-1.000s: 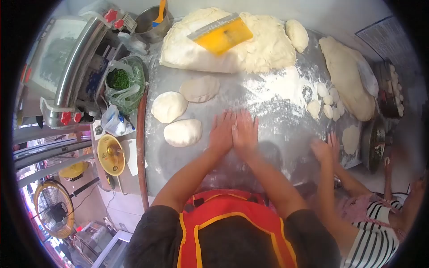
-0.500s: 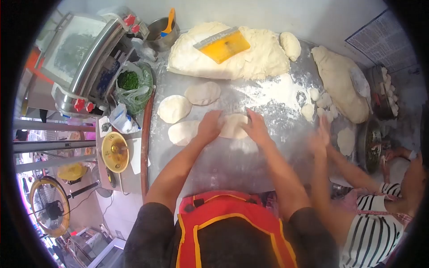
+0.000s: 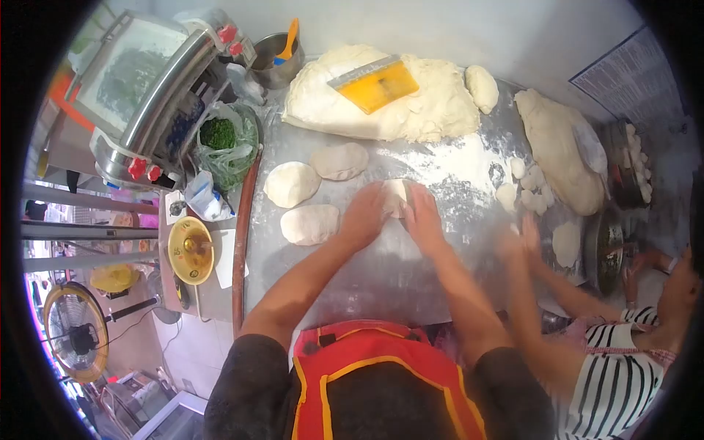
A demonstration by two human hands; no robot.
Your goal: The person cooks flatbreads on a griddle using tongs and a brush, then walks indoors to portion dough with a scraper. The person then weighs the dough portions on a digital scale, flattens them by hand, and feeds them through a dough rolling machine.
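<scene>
A small piece of dough (image 3: 397, 196) lies on the floured metal worktop, pressed between my two hands and partly hidden by them. My left hand (image 3: 366, 214) curls round its left side. Against its right side sits my right hand (image 3: 423, 218), fingers closed over the edge. To the left lie three flattened dough pieces: a round one (image 3: 292, 185), an oval one (image 3: 338, 161) behind it, and another oval (image 3: 310, 224) nearest my left hand.
A big dough slab (image 3: 308, 103) at the back carries a yellow scraper (image 3: 378, 84). On the right, a co-worker's blurred hands (image 3: 525, 238) are near small dough lumps (image 3: 534, 180) and a larger dough mass (image 3: 554, 147). Chopped greens (image 3: 218, 133) and a yellow bowl (image 3: 191, 249) stand left.
My hands have come closer together, and the dough between them shows much narrower than the wide oval seen before. My left hand has moved right, uncovering the oval piece beside it.
</scene>
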